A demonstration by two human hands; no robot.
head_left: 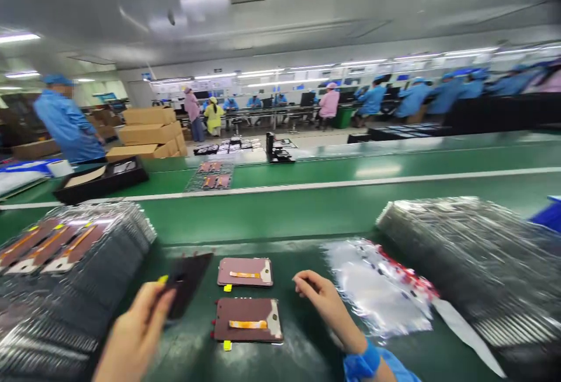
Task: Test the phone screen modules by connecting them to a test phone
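Observation:
My left hand [139, 320] pinches a dark phone screen panel [190, 282] near a yellow tab; the panel is tilted and blurred by motion. Two maroon-backed phone screen panels lie on the green bench, a far one [249, 281] and a near one [241, 330]. Both carry an orange flex cable, a pale end section and a yellow tab. To the right of them my right hand [319, 295] hovers with fingers curled together, and nothing shows between them. On that side lies a heap of clear plastic film pieces [372, 288] with red tabs.
Stacked clear trays [118, 253] at the left hold more panels. Another stack of clear trays [473, 253] stands at the right. Beyond, a green conveyor [307, 212] carries a panel tray [211, 176] and a black box [105, 180]. Several people work in the background.

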